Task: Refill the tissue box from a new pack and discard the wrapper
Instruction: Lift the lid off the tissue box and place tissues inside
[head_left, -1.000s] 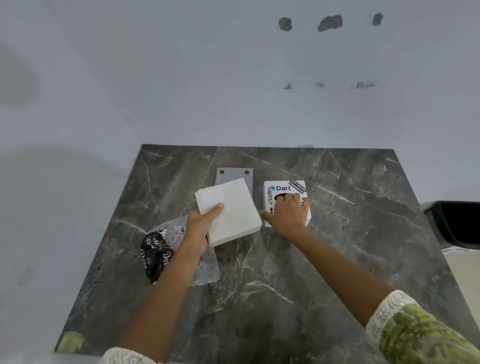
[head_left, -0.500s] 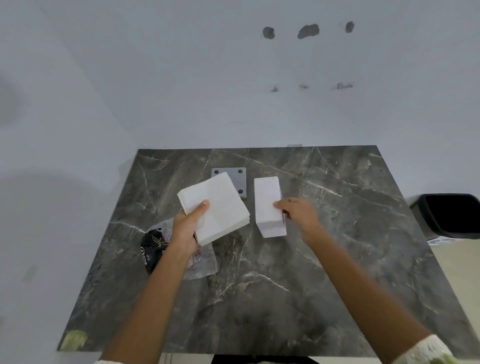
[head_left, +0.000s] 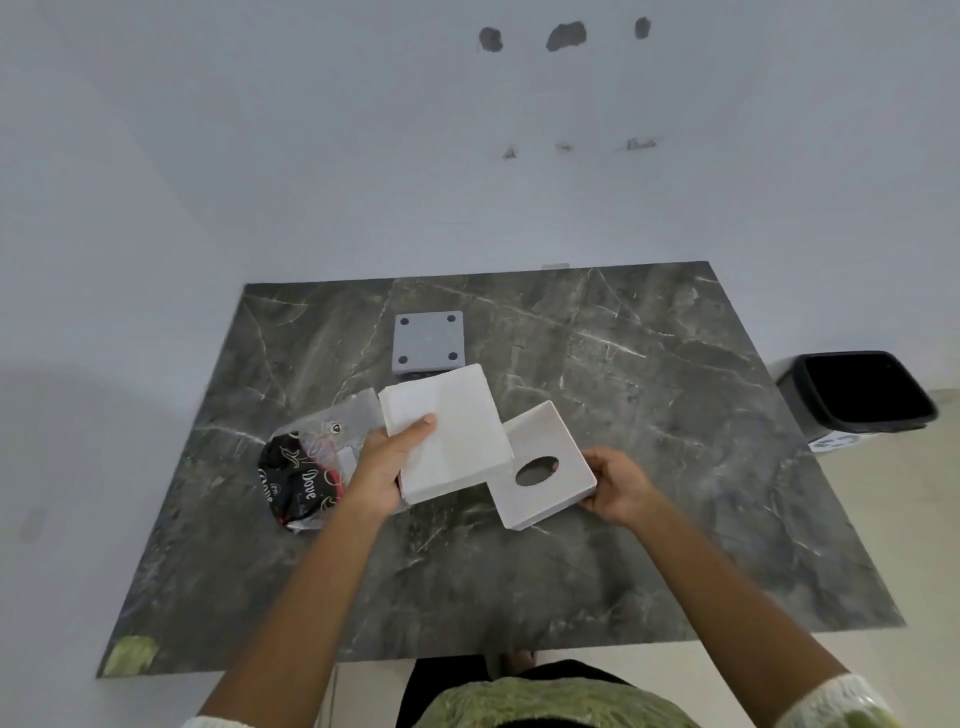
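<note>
My left hand (head_left: 379, 470) grips one tissue stack (head_left: 447, 434) at frame centre, thumb on top. My right hand (head_left: 615, 486) pinches one tissue box (head_left: 545, 467) beside it. One wrapper (head_left: 306, 467) lies centre-left; one grey plate (head_left: 428, 342) farther up; one bin (head_left: 860, 392) at right.

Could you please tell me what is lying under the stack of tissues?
The tissue stack, held in the left hand, covers a corner of the tissue box and an edge of the wrapper. Anything else beneath is hidden.
</note>
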